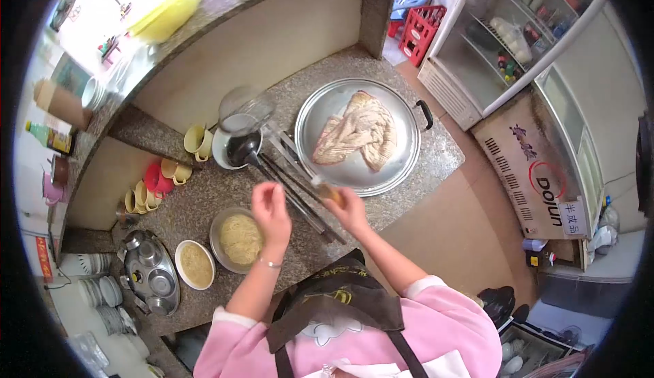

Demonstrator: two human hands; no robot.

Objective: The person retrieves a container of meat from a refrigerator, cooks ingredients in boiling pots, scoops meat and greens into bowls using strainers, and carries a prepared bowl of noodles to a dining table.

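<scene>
My left hand (271, 216) is raised over the counter, fingers curled together; whatever is in them is hidden. It is nearest to a bowl of pale yellow dough-like food (241, 239). My right hand (347, 209) grips a small brown item with a clear end (330, 192), near the front-left rim of a large round metal lid (409, 160). A folded, striped cloth (361, 131) lies on the lid. Between my hands, long dark sticks and metal tongs (300, 204) lie slanting on the counter. A black ladle (243, 147) rests in a white bowl behind them.
A white oval bowl of grainy food (195, 265) and a metal tray of small lidded pots (151, 276) stand left on the granite counter (204, 204). Cups (158, 179) line the back. A glass-door fridge (518, 30) and a freezer (528, 173) are to the right.
</scene>
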